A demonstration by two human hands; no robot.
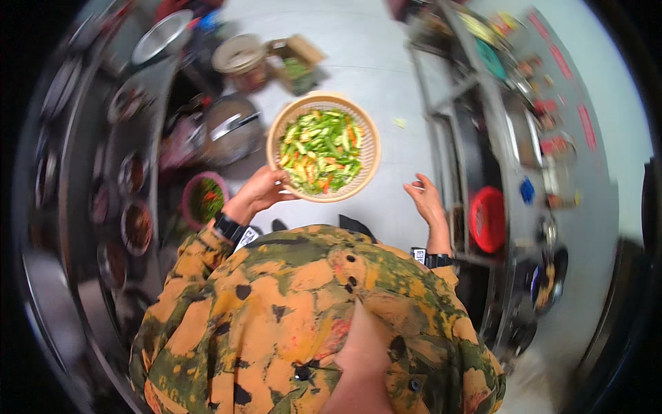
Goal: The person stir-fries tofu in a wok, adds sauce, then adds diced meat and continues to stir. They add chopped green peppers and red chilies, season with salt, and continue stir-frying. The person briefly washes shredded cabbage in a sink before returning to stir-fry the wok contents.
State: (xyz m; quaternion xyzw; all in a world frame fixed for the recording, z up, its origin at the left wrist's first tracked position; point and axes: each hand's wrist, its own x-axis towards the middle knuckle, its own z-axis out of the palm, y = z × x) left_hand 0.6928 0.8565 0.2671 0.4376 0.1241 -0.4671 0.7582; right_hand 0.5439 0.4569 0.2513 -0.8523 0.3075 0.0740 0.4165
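Note:
My left hand point(262, 190) grips the near left rim of a beige plastic basket point(373, 150), which is held out above the floor. Inside it lie sliced green vegetables point(321, 147) mixed with orange and red strips. My right hand point(425, 194) is off the basket, to its right, with thumb and fingers apart and nothing in them. The left fingertips are partly hidden by the basket's rim.
Metal shelving point(468, 217) runs along the right, with a red plastic basket point(487, 220) on it. At the left, a pink basin of greens point(205, 199), a round board bearing a cleaver point(235, 124), a bucket point(240, 54) and an open cardboard box point(305, 52) stand low beside a counter point(150, 129).

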